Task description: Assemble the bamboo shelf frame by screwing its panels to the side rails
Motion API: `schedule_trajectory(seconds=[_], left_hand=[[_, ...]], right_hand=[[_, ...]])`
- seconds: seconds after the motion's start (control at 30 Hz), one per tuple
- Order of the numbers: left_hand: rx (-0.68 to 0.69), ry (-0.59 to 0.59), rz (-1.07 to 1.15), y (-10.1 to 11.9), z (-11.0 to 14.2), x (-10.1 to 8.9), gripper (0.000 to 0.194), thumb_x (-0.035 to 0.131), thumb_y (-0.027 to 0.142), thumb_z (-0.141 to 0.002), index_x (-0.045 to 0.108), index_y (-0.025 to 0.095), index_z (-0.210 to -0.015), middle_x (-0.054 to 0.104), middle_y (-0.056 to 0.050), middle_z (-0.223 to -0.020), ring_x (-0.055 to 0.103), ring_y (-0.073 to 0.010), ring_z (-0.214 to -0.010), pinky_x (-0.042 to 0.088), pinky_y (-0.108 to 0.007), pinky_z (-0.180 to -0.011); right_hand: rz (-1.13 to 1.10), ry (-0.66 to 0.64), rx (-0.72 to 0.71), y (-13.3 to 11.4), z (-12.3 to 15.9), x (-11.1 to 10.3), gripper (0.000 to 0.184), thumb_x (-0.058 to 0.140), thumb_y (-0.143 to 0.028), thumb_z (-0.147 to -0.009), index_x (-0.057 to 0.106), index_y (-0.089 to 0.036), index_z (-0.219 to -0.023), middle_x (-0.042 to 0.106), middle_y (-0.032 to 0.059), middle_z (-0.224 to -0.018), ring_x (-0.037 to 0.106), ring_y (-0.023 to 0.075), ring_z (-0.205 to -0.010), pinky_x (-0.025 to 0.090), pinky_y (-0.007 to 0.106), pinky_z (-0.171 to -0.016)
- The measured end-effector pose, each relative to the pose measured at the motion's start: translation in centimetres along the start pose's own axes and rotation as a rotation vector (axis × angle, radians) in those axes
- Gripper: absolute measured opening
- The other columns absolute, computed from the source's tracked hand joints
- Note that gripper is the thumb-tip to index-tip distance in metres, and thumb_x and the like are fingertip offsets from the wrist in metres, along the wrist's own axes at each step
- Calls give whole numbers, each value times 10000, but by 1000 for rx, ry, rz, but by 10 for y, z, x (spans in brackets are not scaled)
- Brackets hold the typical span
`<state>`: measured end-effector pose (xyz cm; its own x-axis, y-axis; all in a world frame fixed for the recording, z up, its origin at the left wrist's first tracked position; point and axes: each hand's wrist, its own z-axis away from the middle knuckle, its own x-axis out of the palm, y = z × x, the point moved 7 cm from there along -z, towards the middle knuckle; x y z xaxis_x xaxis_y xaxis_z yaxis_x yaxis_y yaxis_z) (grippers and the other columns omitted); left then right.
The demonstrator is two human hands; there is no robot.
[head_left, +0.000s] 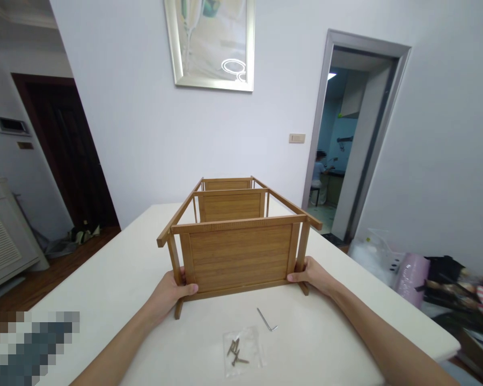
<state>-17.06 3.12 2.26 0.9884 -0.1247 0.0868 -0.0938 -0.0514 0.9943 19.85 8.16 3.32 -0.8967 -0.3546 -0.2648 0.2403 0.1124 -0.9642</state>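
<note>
A brown wooden shelf rack (pixel 241 254) lies on its side on the white table (pixel 338 332), its shelf panels standing upright one behind another. My left hand (pixel 173 292) grips the near end at the lower left, thumb on the panel's face and fingers behind the side post. At the lower right my right hand (pixel 308 273) holds the same end, thumb against the panel edge. In front of the rack lies an L-shaped hex key (pixel 266 319). Closer to me is a clear plastic bag (pixel 243 351) with several bolts (pixel 235 351) in it.
A framed picture (pixel 213 43) hangs on the wall behind the table. Through a doorway at right (pixel 358 134), a person (pixel 319 174) is in another room. Bags and a pink roll (pixel 411 279) are piled beyond the table's right edge. A pale cabinet (pixel 8 236) stands at left.
</note>
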Motion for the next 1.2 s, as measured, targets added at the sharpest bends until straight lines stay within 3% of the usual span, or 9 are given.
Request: schedule_trajectory(seconds=[0.3, 0.5, 0.63, 0.77, 0.9, 1.2], left_hand=[[-29, 66, -52, -5, 0, -7, 496, 862, 323, -507, 662, 137, -921, 716, -120, -1028, 636, -336, -1033, 525, -428, -887], [-17, 71, 51, -4, 1, -4, 491, 862, 261, -512, 670, 125, -943, 716, -123, -1032, 636, -334, -1038, 519, -437, -908], [-21, 67, 113, -2, 2, -3, 489, 854, 231, -529, 677, 121, -972, 718, -127, -1033, 632, -332, -1048, 521, -439, -909], [-45, 72, 83, -1, 2, -3, 494, 868, 236, -497, 684, 107, -937, 722, -139, -1005, 633, -348, -1040, 510, -467, -924], [-70, 78, 12, 0, 2, -3, 512, 878, 282, -463, 684, 115, -907, 727, -130, -984, 635, -350, -1036, 507, -462, -929], [-66, 51, 8, 1, 3, -1, 543, 869, 293, -484, 674, 131, -965, 720, -116, -1021, 635, -335, -1038, 503, -439, -923]], right_hand=[[-32, -1, -3, -1, 1, 1, 358, 841, -393, -520, 690, -105, -670, 664, 50, -626, 580, 146, -543, 466, 243, -494], [-68, 41, 9, 4, 0, -4, 335, 841, -359, -544, 708, -117, -733, 706, 67, -748, 649, 204, -718, 525, 300, -697], [-100, 20, -3, 4, -1, -3, 357, 833, -384, -549, 706, -122, -755, 711, 73, -784, 654, 220, -755, 530, 325, -748], [-17, 14, 13, 5, 0, -3, 395, 825, -418, -543, 707, -108, -756, 705, 75, -742, 634, 192, -668, 521, 276, -616], [55, 6, 47, 8, 0, -2, 411, 807, -451, -549, 697, -92, -716, 676, 66, -647, 551, 137, -494, 389, 225, -392], [111, 10, -2, 0, 2, 0, 453, 788, -486, -563, 699, -101, -784, 703, 77, -734, 614, 185, -617, 471, 261, -522]])
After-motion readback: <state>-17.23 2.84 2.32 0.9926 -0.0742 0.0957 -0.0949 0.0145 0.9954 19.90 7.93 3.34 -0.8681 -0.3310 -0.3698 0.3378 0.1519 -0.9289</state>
